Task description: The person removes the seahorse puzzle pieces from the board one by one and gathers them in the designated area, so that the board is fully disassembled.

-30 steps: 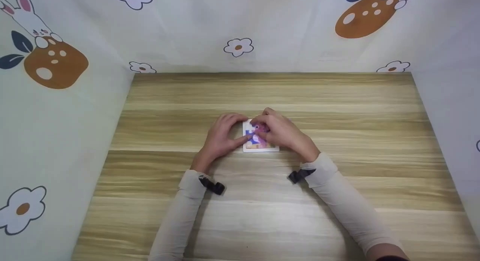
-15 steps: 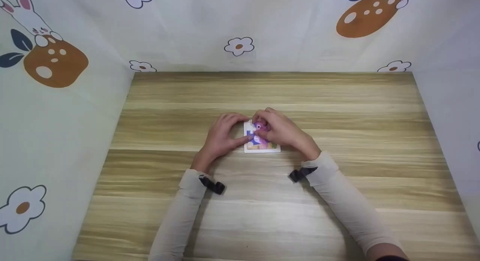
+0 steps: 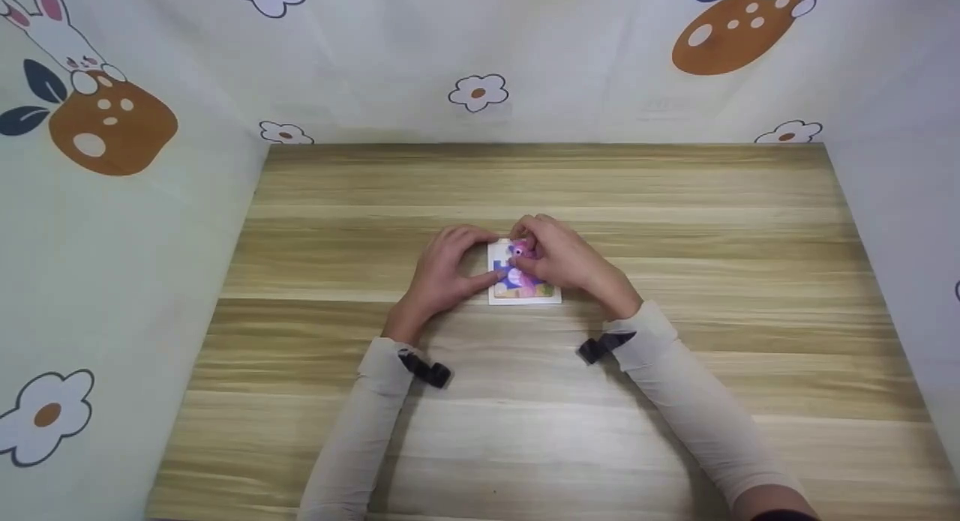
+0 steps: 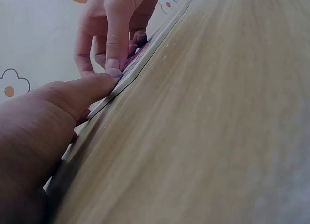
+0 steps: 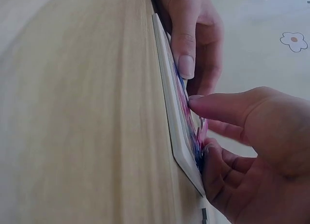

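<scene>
A small square jigsaw puzzle board with a white border lies on the table, bearing a pink figure on a blue and tan picture. My left hand holds it at the left side, thumb on the picture and fingertips at the far left corner. Above the board's right half, my right hand pinches a pink puzzle piece, which stands tilted up from the surface in the right wrist view. The right thumb touches the picture close to the left thumb. My right fingers and palm hide the board's far right part.
The wood-grain table spreads around the board on all sides. A pale cloth printed with flowers and rabbits hangs along the back and both sides. Each sleeve cuff bears a black wrist camera.
My right fingertips have shifted slightly away and to the right, uncovering more of the pink figure. The left hand keeps its place at the board's left side.
</scene>
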`<state>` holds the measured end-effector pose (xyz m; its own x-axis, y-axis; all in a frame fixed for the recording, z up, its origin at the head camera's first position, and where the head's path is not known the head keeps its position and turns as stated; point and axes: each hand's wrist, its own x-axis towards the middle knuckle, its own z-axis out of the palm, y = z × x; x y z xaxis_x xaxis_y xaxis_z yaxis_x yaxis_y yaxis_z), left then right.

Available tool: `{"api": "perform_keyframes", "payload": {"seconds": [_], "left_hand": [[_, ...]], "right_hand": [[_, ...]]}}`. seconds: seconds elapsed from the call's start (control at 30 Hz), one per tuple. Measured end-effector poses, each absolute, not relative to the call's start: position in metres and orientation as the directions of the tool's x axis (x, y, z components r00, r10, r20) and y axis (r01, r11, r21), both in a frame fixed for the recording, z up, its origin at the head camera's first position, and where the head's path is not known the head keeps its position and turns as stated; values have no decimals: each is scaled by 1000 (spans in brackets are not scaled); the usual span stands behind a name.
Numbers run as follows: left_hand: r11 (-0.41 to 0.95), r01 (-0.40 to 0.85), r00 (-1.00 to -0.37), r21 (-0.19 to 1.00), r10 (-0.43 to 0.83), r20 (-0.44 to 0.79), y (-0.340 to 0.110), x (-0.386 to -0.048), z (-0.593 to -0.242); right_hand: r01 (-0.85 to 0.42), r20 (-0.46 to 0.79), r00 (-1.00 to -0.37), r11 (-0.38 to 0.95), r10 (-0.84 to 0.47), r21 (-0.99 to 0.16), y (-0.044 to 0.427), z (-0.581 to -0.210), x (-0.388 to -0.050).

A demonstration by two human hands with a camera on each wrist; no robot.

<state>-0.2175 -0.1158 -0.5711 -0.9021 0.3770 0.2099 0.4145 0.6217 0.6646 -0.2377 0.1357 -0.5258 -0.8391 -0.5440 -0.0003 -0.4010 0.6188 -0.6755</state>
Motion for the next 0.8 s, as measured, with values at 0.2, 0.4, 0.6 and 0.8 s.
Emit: {"api": "perform_keyframes", "payload": {"seconds": [0.2, 0.4, 0.6, 0.8], "left_hand": [[633, 409, -905, 657, 374, 203, -116, -217, -571], [636, 401, -907, 659, 375, 191, -116, -217, -570], [634, 395, -909, 665, 376, 182, -115, -216, -569], [626, 399, -908, 670, 373, 192, -116, -216, -571]], "right_hand": [[-383, -10, -841, 609, -540, -694, 137, -524, -238], [-328, -55, -851, 612, -522, -720, 142, -523, -240], [-308, -61, -844, 575, -533, -758, 147, -522, -242], [-309, -45, -831, 528, -554, -791, 147, -520, -243]]}}
